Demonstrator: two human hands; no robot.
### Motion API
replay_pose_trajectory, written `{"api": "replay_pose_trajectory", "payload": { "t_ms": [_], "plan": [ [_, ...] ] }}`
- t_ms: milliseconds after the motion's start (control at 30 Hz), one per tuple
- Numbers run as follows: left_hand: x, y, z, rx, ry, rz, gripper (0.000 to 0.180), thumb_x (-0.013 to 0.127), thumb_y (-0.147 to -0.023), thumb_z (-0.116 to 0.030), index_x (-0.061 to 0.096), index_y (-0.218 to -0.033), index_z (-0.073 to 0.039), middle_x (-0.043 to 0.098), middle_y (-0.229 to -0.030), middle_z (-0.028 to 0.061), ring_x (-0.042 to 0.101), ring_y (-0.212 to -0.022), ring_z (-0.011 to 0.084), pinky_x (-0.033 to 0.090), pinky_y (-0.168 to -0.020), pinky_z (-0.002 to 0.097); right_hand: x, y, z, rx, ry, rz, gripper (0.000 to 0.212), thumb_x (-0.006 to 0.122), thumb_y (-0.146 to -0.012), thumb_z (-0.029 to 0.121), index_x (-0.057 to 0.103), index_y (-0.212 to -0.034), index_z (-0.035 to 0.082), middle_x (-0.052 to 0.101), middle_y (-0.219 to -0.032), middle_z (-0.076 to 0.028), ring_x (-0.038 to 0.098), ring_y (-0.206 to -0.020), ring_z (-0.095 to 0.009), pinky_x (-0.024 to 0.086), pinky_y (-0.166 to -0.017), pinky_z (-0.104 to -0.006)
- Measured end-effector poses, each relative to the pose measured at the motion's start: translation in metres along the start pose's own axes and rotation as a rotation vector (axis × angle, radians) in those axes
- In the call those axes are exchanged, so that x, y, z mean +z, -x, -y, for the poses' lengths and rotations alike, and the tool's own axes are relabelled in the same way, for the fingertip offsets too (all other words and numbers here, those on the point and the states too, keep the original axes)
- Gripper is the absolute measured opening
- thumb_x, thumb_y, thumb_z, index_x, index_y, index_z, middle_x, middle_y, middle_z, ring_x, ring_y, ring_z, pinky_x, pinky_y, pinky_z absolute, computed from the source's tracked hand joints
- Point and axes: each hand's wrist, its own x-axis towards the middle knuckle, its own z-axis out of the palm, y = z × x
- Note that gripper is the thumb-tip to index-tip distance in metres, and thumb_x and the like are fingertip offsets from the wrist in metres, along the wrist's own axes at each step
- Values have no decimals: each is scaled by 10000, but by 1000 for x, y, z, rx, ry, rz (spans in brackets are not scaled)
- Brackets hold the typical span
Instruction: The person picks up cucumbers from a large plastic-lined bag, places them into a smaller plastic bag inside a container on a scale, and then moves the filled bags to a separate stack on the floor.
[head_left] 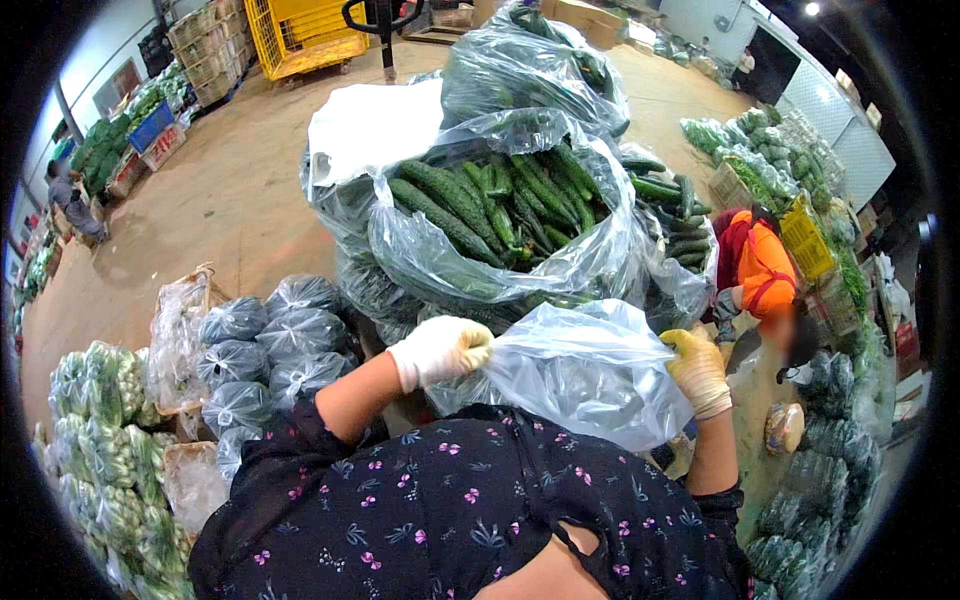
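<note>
A clear plastic bag (590,375) is stretched between my two gloved hands, close in front of my chest. My left hand (440,352), in a white glove, is closed on the bag's left edge. On the other side my right hand (697,372), its glove white with yellowish fingers, pinches the right edge. Just beyond lies a large open plastic sack (400,245) filled with dark green cucumbers (500,205). A white sheet (375,130) rests at the sack's far left, and another filled plastic sack (530,75) stands behind it.
Tied bags of produce (270,340) are stacked at my left, beside bagged pale green vegetables (105,430). A person in an orange vest (768,265) bends at the right near a yellow crate (805,240). More cucumbers (685,235) sit right of the sack. Far back stands a yellow cart (305,40).
</note>
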Motion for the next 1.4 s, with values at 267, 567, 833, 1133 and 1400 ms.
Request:
{"api": "replay_pose_trajectory", "payload": {
  "t_ms": [267, 567, 833, 1133, 1400],
  "plan": [
    [-19, 8, -8, 129, 1096, 230, 317, 562, -933, -207, 614, -1179, -16, 632, -1035, 7, 558, -901, 88, 455, -825, 252, -78, -72, 106, -241, -394, 98, 535, 768, -731, 134, 581, -1215, 5, 621, -1190, -138, 596, -1101, -198, 466, -941, -319],
    [3, -33, 49, 227, 716, 99, 288, 540, -954, -252, 624, -1108, -24, 632, -1024, 75, 565, -989, 170, 441, -895, 313, 47, -191, 203, -196, -63, 272, 521, 728, -752, 316, 621, -1180, 39, 661, -1071, -166, 631, -1012, -295, 489, -890, -372],
    [-34, -11, 72, -3, 887, 148, 269, 555, -949, -243, 660, -1049, -16, 664, -899, 33, 587, -828, 120, 475, -761, 288, 37, -135, 226, -332, -619, 385, 547, 743, -760, 307, 597, -1225, 58, 647, -1110, -169, 585, -1066, -334, 456, -935, -387],
    [-33, -23, 85, 82, 1447, 221, 270, 577, -907, -139, 637, -1105, 34, 667, -1089, 84, 608, -1023, 178, 447, -933, 320, 77, -67, 189, -268, -121, 453, 505, 659, -803, 280, 553, -1253, 76, 646, -1033, -199, 618, -953, -364, 491, -836, -439],
    [-26, -28, 62, 93, 736, -31, 431, 694, -822, -304, 621, -1122, -3, 677, -1029, 101, 644, -899, 196, 499, -818, 349, 79, -44, 185, -138, -87, 563, 268, 570, -833, 259, 634, -1030, 88, 666, -903, -183, 629, -887, -378, 495, -780, -477]
  ]
}}
